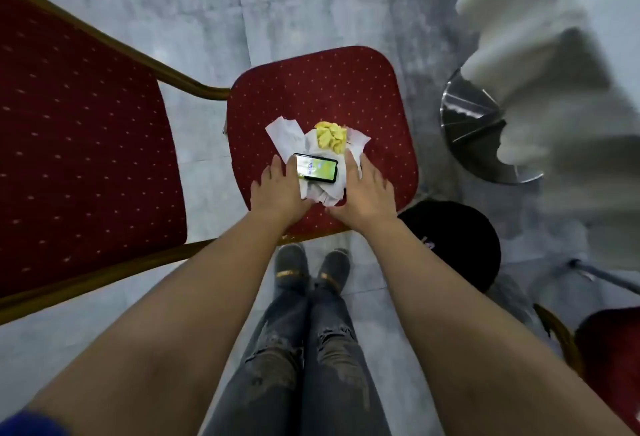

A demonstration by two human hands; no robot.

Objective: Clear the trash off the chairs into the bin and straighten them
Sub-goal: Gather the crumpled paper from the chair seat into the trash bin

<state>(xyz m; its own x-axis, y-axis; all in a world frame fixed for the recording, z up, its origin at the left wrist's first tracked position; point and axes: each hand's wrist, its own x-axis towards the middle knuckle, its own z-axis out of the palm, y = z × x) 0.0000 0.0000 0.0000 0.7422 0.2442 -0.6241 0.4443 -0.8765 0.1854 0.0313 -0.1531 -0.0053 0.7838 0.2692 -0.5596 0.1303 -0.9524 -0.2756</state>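
A red dotted chair seat [322, 89] lies below me, its backrest [76, 144] tilted toward me at the left. On the seat sits a heap of white crumpled paper [287, 134] with a yellow crumpled wad [330, 135] on top. A lit phone [317, 167] rests on the paper's near side. My left hand [277, 189] lies flat at the heap's left edge, fingers spread and touching the phone's end. My right hand [363, 193] lies flat against the heap's right edge. Neither hand has closed on anything.
A black round bin [457, 245] stands on the floor just right of the seat. A shiny metal table base [474, 130] and white draped cloth [540, 71] are further right. Another red chair [613, 359] shows at the lower right. My feet [311, 269] stand before the seat.
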